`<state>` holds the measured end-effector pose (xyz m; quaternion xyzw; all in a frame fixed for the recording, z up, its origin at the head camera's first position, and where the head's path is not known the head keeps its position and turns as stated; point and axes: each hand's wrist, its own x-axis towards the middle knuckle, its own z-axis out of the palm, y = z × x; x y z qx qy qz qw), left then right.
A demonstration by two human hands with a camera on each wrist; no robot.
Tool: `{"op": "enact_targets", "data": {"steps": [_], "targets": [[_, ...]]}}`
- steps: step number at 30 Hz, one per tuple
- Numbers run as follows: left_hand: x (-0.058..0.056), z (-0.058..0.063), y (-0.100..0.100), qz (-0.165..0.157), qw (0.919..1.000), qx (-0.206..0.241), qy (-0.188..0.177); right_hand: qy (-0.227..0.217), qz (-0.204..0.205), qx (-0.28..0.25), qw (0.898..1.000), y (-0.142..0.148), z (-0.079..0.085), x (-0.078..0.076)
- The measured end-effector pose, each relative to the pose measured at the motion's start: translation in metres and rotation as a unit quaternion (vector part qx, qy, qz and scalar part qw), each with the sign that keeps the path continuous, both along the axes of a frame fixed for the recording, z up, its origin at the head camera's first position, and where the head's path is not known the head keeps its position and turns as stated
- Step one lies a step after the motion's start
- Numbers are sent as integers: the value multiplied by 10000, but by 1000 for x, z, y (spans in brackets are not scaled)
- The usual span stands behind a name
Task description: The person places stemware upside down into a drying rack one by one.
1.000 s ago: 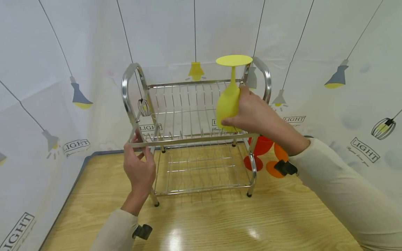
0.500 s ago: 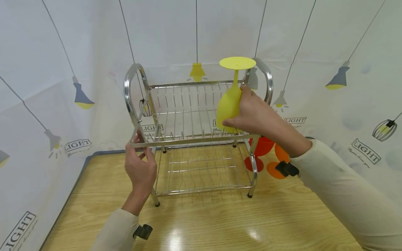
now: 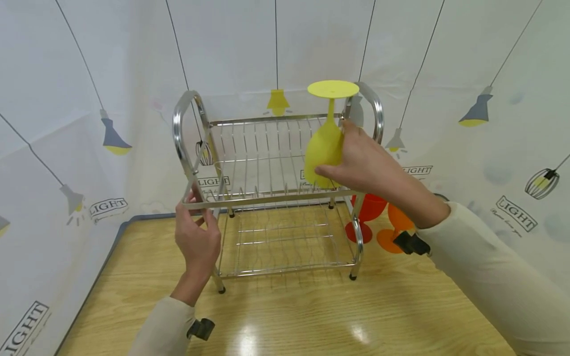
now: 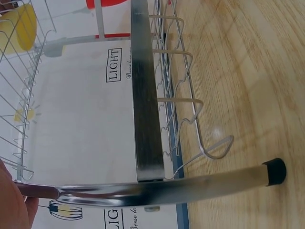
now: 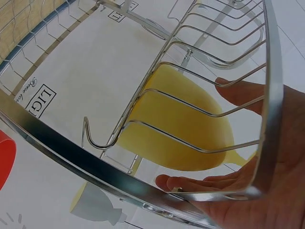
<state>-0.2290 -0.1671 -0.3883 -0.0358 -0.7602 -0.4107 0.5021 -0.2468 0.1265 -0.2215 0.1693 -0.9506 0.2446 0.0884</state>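
A silver two-tier dish rack stands on the wooden table. My left hand grips its front left post at upper-tier height; a thumb and finger edge shows on the tube in the left wrist view. With my right hand I hold a yellow goblet by its bowl, thumb in front and fingers behind. It is upside down at the right end of the upper tier, rim low among the wires and round foot on top. In the right wrist view the goblet bowl lies behind the rack's wires.
Behind the rack's right side stand a red goblet and an orange goblet, partly hidden by the rack and my arm. A white lamp-printed sheet rises behind and on both sides. The lower wire tier sits just above the table.
The goblet sits a touch lower against the rack, still in my right hand, and my right wrist has shifted slightly right. My left hand keeps its place on the post.
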Motion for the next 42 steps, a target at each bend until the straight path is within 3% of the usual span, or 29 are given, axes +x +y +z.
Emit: {"op": "enact_targets", "data": {"steps": [5,12,19,26,36,42], "targets": [[0,0,-1,86,9997,-163,-152,5,89,-49,9999,3,3,9],[0,-1,-2,80,9995,-213,-216,-87,-52,265,9996,13,6,24],[1,-2,-1,91,9995,-172,-247,-181,-141,5,9997,19,7,37],[1,0,-1,95,9992,-211,-339,-80,-234,62,9997,26,6,50],[2,0,0,81,9986,-220,-478,98,-340,-120,9993,37,0,60],[2,0,0,161,9983,-239,-513,-10,-390,-227,9990,43,-2,63]]}}
